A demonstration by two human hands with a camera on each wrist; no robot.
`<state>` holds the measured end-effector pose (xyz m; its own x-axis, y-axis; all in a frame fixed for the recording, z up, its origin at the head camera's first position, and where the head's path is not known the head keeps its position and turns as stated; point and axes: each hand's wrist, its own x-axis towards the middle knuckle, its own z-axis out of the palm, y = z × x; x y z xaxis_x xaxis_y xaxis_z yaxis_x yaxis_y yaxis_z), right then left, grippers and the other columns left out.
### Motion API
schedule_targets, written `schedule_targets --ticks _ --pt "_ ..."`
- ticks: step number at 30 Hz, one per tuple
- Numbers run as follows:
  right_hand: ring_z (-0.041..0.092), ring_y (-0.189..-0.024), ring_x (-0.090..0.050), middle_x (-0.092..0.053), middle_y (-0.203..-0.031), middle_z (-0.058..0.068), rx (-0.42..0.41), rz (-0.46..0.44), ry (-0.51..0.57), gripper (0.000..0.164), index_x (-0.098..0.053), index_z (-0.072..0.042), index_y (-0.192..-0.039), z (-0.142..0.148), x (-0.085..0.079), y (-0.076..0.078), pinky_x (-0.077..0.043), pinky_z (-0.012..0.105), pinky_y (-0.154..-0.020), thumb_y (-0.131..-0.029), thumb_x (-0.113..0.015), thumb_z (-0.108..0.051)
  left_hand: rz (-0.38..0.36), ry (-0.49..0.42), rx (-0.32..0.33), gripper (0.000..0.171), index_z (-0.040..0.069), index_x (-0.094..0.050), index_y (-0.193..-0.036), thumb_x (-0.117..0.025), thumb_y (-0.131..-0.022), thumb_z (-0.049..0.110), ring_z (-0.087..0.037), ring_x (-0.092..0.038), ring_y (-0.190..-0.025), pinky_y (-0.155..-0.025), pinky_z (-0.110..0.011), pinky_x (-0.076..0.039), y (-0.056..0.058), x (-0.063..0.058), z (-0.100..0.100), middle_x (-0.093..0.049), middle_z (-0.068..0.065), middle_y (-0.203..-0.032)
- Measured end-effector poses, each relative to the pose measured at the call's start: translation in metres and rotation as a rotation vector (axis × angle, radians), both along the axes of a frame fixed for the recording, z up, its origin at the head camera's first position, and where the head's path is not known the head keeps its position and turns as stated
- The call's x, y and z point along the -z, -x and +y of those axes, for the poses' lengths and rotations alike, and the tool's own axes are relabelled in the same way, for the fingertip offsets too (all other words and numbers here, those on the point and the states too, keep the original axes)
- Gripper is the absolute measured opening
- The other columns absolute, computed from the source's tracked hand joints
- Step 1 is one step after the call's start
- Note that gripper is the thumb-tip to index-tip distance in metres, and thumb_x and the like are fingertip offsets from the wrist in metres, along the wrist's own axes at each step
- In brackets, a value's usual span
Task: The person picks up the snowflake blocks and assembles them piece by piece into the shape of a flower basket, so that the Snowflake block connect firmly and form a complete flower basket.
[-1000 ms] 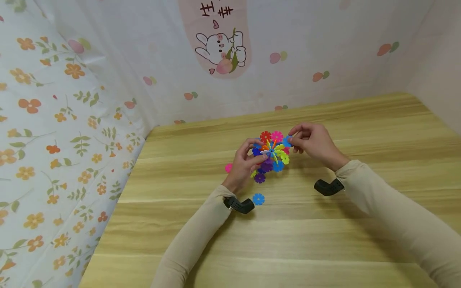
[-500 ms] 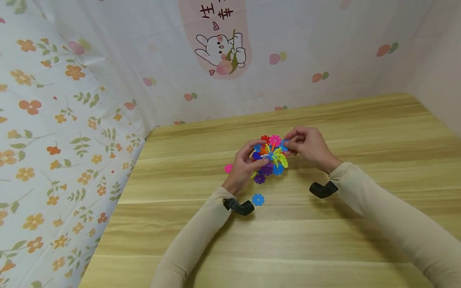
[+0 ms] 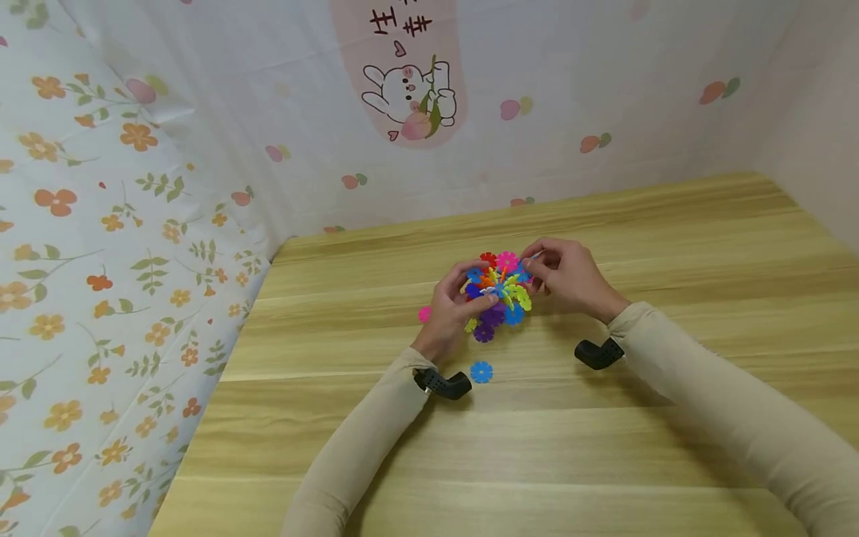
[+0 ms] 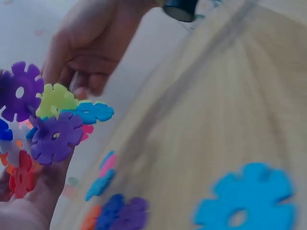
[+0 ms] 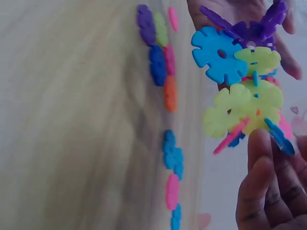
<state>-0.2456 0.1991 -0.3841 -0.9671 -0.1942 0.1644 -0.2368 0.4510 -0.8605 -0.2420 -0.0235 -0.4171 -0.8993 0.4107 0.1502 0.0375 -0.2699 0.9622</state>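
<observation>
Loose disc: on the bench, nearer than the cluster.
Left hand: grip curled round the cluster's left, holding it above the bench.
Right hand: narrow pinch grip on another disc, at the cluster's right.
Change: that disc has moved inward; joining seems under way, unfinished.

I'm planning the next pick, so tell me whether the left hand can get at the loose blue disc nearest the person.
Probably not right now: the left hand grips the multicoloured cluster. Freed, it likely could, as nothing covers the blue disc.
</observation>
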Motion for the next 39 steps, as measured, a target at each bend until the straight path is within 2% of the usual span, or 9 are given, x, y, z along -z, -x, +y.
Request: schedule_targets --ticks 4,8,12,17,20,26,30,35,39 --pt "0.032 -0.07 -0.07 -0.071 -0.099 0.026 -0.025 -0.051 -0.057 0.027 -0.062 0.001 -0.12 0.003 -0.003 0.004 -0.057 0.036 -0.06 -0.104 -0.052 -0.018 -0.018 -0.032 -0.095 0.047 0.004 -0.048 -0.139 -0.06 -0.094 -0.004 -0.013 -0.064 -0.094 -0.082 -0.023 -0.059 0.005 -0.003 -0.006 -0.053 -0.002 -0.126" --pt "0.025 -0.068 -0.064 -0.071 -0.094 0.02 -0.056 -0.015 -0.339 0.022 -0.066 0.003 -0.113 0.005 0.003 0.011 -0.05 0.03 -0.062 -0.1 -0.057 -0.012 -0.047 -0.042 -0.152 0.039 0.008 -0.05 -0.134 -0.057 -0.097 -0.002 -0.014 -0.064 -0.091 -0.076 -0.027 -0.061 0.008 -0.004 -0.01 -0.053 -0.001 -0.12" --pt "0.024 -0.075 -0.058 -0.07 -0.094 0.017 -0.105 0.058 -0.613 0.026 -0.069 0.003 -0.117 0.004 0.011 0.023 -0.049 0.035 -0.068 -0.093 -0.062 -0.007 -0.043 -0.011 -0.204 0.031 0.006 -0.052 -0.13 -0.055 -0.1 0.003 -0.011 -0.059 -0.085 -0.07 -0.022 -0.057 0.008 -0.003 -0.007 -0.053 0.002 -0.116" --pt "0.031 -0.091 -0.064 -0.071 -0.1 0.018 -0.175 0.088 -0.751 0.021 -0.073 0.002 -0.107 0.0 0.016 0.033 -0.057 0.047 -0.081 -0.09 -0.067 -0.007 -0.015 0.008 -0.221 0.026 0.003 -0.052 -0.125 -0.051 -0.099 0.005 -0.011 -0.056 -0.085 -0.072 -0.019 -0.051 0.006 -0.004 -0.003 -0.054 0.002 -0.108" --pt "0.028 -0.084 -0.06 -0.066 -0.089 0.015 -0.183 0.097 -0.766 0.005 -0.07 -0.002 -0.088 -0.001 0.016 0.036 -0.055 0.043 -0.075 -0.088 -0.069 -0.006 -0.012 -0.038 -0.182 0.019 0.008 -0.056 -0.115 -0.046 -0.1 0.005 -0.011 -0.055 -0.091 -0.082 -0.02 -0.048 0.007 -0.004 -0.002 -0.054 0.002 -0.108" --pt "0.023 -0.078 -0.057 -0.064 -0.085 0.009 -0.185 0.094 -0.76 0.01 -0.068 -0.007 -0.076 -0.001 0.014 0.039 -0.053 0.038 -0.071 -0.084 -0.073 -0.004 -0.034 -0.119 -0.127 0.023 0.015 -0.066 -0.095 -0.048 -0.099 0.001 -0.015 -0.053 -0.094 -0.082 -0.021 -0.049 0.007 -0.005 -0.002 -0.057 0.002 -0.103" --pt "0.023 -0.076 -0.058 -0.065 -0.083 0.01 -0.209 0.083 -0.724 0.008 -0.067 -0.003 -0.085 0.0 0.014 0.042 -0.053 0.039 -0.071 -0.08 -0.069 0.003 -0.043 -0.077 -0.13 0.025 0.017 -0.068 -0.101 -0.056 -0.095 -0.003 -0.017 -0.047 -0.109 -0.089 -0.025 -0.047 0.006 -0.004 -0.003 -0.056 0.002 -0.116" --pt "0.022 -0.073 -0.053 -0.063 -0.078 0.008 -0.23 0.053 -0.657 0.011 -0.068 -0.003 -0.089 0.007 0.014 0.041 -0.047 0.034 -0.068 -0.08 -0.071 0.001 -0.045 -0.037 -0.152 0.027 0.005 -0.064 -0.12 -0.056 -0.096 -0.002 -0.019 -0.041 -0.12 -0.095 -0.028 -0.044 0.006 -0.004 -0.003 -0.053 0.001 -0.131" --pt "0.018 -0.072 -0.053 -0.064 -0.075 0.005 -0.235 0.013 -0.569 0.003 -0.071 -0.007 -0.085 0.015 0.011 0.037 -0.043 0.03 -0.067 -0.086 -0.072 -0.004 -0.055 -0.035 -0.181 0.023 0.004 -0.063 -0.12 -0.053 -0.099 0.001 -0.017 -0.047 -0.107 -0.086 -0.022 -0.046 0.007 -0.004 -0.003 -0.054 0.002 -0.124"
